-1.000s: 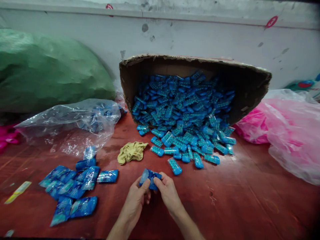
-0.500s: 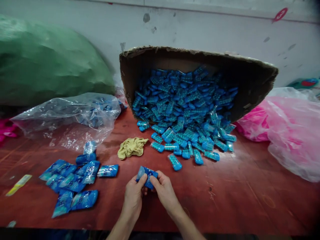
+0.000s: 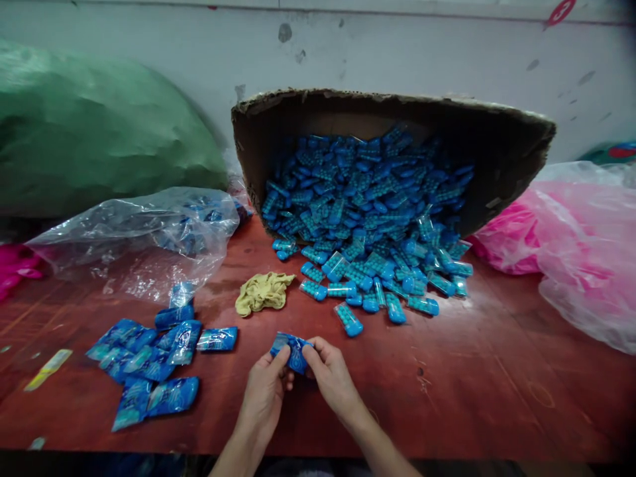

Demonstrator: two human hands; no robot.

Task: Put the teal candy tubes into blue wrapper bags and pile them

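Note:
Between my two hands is a small blue printed packet point(image 3: 294, 352), held above the front middle of the red table. My left hand point(image 3: 265, 387) pinches its left side with the thumb on top. On its right side, my right hand point(image 3: 332, 374) grips it in the same way. What the packet contains is hidden. To the left lies a loose pile of similar blue packets point(image 3: 149, 361). Beyond my hands, many small clear containers with blue caps and blue beads point(image 3: 348, 320) spill out of a cardboard box point(image 3: 511, 169) lying on its side.
A crumpled yellow cloth point(image 3: 265, 293) lies between box and hands. A clear plastic bag point(image 3: 124, 225) with blue items sits left, before a big green sack point(image 3: 99, 126). A yellow-and-white cutter-like tool point(image 3: 48, 370) lies far left; pink-filled bags point(image 3: 586, 245) stand right.
Both hands keep hold of the packet, which looks slightly more bent and creased now. The view has shifted a little; the things on the table have stayed in place.

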